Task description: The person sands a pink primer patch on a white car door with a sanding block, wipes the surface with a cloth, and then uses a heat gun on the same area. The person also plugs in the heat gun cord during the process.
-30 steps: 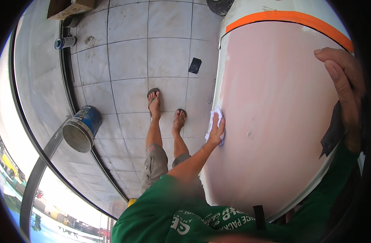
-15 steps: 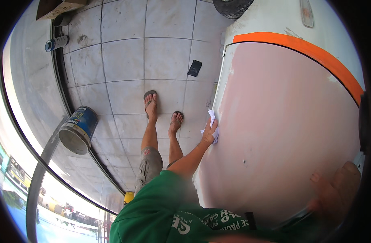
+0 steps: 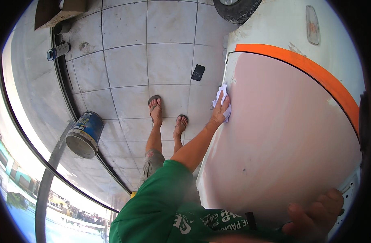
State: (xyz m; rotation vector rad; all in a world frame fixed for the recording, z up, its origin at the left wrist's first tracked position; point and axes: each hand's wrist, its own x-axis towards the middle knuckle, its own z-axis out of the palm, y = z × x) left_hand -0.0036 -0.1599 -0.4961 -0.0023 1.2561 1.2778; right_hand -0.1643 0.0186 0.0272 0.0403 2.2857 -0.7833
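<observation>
My left hand (image 3: 220,112) presses a crumpled white cloth (image 3: 222,90) against the lower edge of a vehicle door panel (image 3: 282,125), its fingers lying over the cloth. The door is coated in dull pink over white, patchy toward its edges, with a small dark mark near the middle. Down at the lower right, my right hand (image 3: 315,214) is near the door's other edge, slightly blurred. Its thumb stands apart from the fingers, and nothing shows in it.
Orange tape (image 3: 299,56) borders the door beside a white fender and a tyre (image 3: 238,12). On the tiled floor lie a black flat block (image 3: 198,72), a blue bucket (image 3: 86,129) and a bottle (image 3: 58,51). A cardboard box (image 3: 58,14) stands at the far left.
My left hand has slid the cloth farther up along the door's edge in the picture. My right hand has shifted down and left. The view has moved slightly.
</observation>
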